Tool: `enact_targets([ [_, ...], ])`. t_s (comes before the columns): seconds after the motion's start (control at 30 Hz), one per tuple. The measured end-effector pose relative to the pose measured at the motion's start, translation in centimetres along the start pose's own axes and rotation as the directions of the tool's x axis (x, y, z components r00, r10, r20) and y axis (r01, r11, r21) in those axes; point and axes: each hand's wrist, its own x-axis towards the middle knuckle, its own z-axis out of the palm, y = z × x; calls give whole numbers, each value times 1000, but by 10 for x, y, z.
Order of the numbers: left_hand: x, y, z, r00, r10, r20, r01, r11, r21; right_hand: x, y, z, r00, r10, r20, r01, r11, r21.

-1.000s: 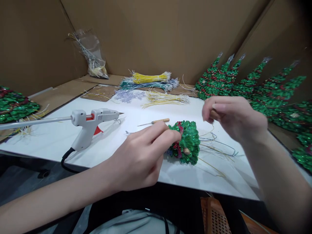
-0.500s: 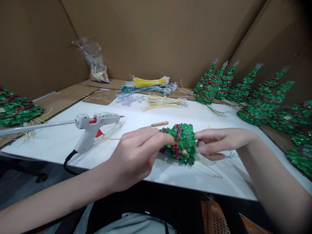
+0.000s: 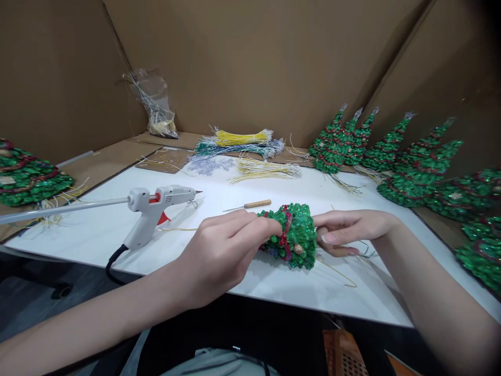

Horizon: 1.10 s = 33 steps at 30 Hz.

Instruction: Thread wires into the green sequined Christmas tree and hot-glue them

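A glittery green model Christmas tree [image 3: 298, 237], with red garland and a gold ornament, lies on its side over the white board. My left hand [image 3: 230, 256] is closed around its narrower part, and the tip is hidden behind the fingers. At the tree's wide base is my right hand [image 3: 340, 232], its fingers curled together and some fingertips hidden at or inside the base. What those fingers pinch is not visible. A thin yellow wire [image 3: 337, 275] trails from the base below my right hand, and darker wires show behind it.
A white glue gun [image 3: 151, 214] with a long glue stick stands at left. A wooden-handled awl [image 3: 257, 204] lies beyond the tree. Wire bundles [image 3: 242, 138] and small clear pieces [image 3: 211, 164] are at the back. More finished-looking trees [image 3: 420, 172] stand at right, another tree [image 3: 31, 175] at left.
The view has tilted up slightly, so the scene sits a little lower. Both hands keep nearly the same hold on the tree; the awl's metal shaft shows more.
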Motion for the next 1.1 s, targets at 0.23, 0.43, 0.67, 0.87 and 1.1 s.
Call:
enact_targets([
  [0.23,-1,1,-1,1000,7,13,-7,1000,21,3,7,-2,999,17,29,-20,997,80],
  [0.43,1,2,-2,1000,19,10,-19,1000,21,12,20,-6,990,-88,113,75,990,115],
  [0.67,0,1,0,999,21,26,-22,999,46,18,20,-3,991,-110,75,101,988,114],
  [0.87,1,3,-2,999,5,54,-8,999,48,21,20,-1,991,-127,46,120,985,127],
  [1.1,5,5,-5,997,-12,77,7,998,55,25,22,1,996,-88,-4,88,991,102],
])
